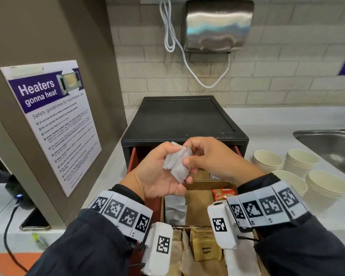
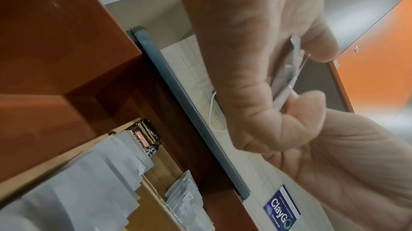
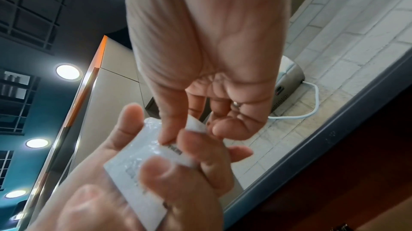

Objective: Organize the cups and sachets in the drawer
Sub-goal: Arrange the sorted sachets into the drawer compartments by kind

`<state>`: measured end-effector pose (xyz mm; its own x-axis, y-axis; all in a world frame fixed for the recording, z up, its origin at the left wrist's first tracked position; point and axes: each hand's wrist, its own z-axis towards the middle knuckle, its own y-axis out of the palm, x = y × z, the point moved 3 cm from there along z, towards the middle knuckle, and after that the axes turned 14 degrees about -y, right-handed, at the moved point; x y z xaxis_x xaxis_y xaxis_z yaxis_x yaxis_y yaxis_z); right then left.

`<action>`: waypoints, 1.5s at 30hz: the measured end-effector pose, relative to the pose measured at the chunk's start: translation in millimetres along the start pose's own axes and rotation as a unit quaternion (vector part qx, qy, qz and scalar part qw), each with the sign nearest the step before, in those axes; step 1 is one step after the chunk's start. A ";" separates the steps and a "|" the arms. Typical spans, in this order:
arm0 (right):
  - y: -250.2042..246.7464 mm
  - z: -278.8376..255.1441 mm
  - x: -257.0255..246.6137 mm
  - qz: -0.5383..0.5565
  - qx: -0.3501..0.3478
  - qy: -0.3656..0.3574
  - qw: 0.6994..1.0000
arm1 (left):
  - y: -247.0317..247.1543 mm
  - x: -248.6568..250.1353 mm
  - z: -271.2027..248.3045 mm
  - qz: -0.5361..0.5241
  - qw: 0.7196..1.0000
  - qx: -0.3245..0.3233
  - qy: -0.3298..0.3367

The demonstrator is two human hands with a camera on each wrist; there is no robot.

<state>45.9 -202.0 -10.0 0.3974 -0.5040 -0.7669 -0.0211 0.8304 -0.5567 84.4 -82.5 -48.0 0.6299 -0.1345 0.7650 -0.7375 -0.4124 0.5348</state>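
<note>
While both hands are raised above the open drawer (image 1: 157,202), the item in hand is a small bundle of white sachets (image 1: 177,163); left hand (image 1: 157,176) cradles them from below, palm up, fingers curled round the lower edges; right hand (image 1: 213,156) pinches the upper part between thumb and forefinger, remaining fingers loosely bent.

Handling, as judged: very light; thin flexible packets, soft-filled, prone to crumple, fan out or slide over one another; surface looks smooth and somewhat slick; not fragile, though a torn seam would spill. Best held flat across the faces near the middle, or squared by the edges as a stack; a pinch at one corner would likely let the rest splay.

Drawer contents: cardboard dividers (image 1: 199,204); a row of white sachets marked "Cream" (image 1: 175,212) in the left compartment; one red packet (image 1: 223,194) towards the right; brown sachets marked "Brown Sugar" (image 1: 206,248) in the nearer compartment; further contents partly hidden by the wrists.

Cups: four stacks of pale paper cups (image 1: 301,162) standing on the counter right of the drawer unit, not yet in the drawer.

Surface and room: black drawer unit (image 1: 183,120) on a pale countertop (image 1: 267,136); steel sink (image 1: 331,144) at far right; tiled wall behind with a metal hand dryer (image 1: 217,26) and white cable; microwave safety notice (image 1: 54,120) on the left panel; a phone (image 1: 35,221) on a lower ledge at left.
</note>
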 end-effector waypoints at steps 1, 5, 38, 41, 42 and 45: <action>0.0 -0.2 1.7 0.004 0.010 0.004 1.000 | 0.5 0.3 -1.2 -0.004 1.000 0.005 0.002; -1.6 -0.1 10.3 -0.007 0.062 0.022 0.998 | 0.8 -1.9 -5.4 0.024 0.996 0.078 -0.024; 86.5 1.1 18.5 -0.413 -0.354 -0.044 0.838 | -21.5 -11.9 -8.5 0.015 0.870 0.491 -0.048; 99.1 0.4 22.5 -0.425 -0.369 -0.032 0.826 | -22.0 -15.7 -6.9 0.008 0.869 0.490 -0.071; 102.2 -0.2 23.4 -0.416 -0.368 -0.032 0.831 | -22.4 -17.2 -6.0 0.004 0.870 0.486 -0.079; 105.7 0.9 26.4 -0.370 -0.361 -0.030 0.856 | -22.3 -22.3 -4.0 -0.005 0.873 0.478 -0.095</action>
<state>55.0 -127.3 -88.7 0.5926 -0.7973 -0.1145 -0.2963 -0.0837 -0.9514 85.9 -66.7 -75.6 0.7314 -0.2354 0.6400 -0.2488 -0.9660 -0.0710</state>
